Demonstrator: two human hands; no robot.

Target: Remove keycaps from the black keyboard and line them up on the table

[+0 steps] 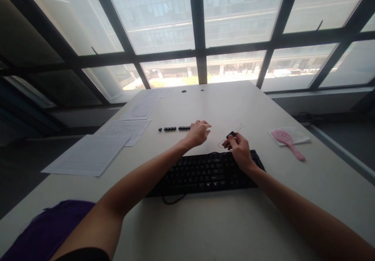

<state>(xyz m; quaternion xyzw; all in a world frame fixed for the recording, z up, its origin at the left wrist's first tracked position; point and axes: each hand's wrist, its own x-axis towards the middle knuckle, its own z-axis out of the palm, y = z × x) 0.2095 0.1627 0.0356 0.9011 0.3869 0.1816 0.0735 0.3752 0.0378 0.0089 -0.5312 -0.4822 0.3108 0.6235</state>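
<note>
My right hand [240, 148] is closed around the black middle part of a keycap puller [231, 134], whose thin wire loops stick out at both ends. It is above the right part of a black keyboard [202, 171], whose cable shows at the front and back edges. Beyond the keyboard, my left hand [199, 133] reaches over the table with its fingers stretched forward and apart, nothing visible in them. A row of small black keycaps [170, 129] lies in groups just left of that hand, which hides the row's right end.
Paper sheets [88, 155] cover the table's left side. A pink hairbrush [288, 143] lies on a white packet [301, 136] at the right. Purple cloth [55, 226] sits at the lower left. Large framed windows [149, 15] rise behind the white table [222, 101].
</note>
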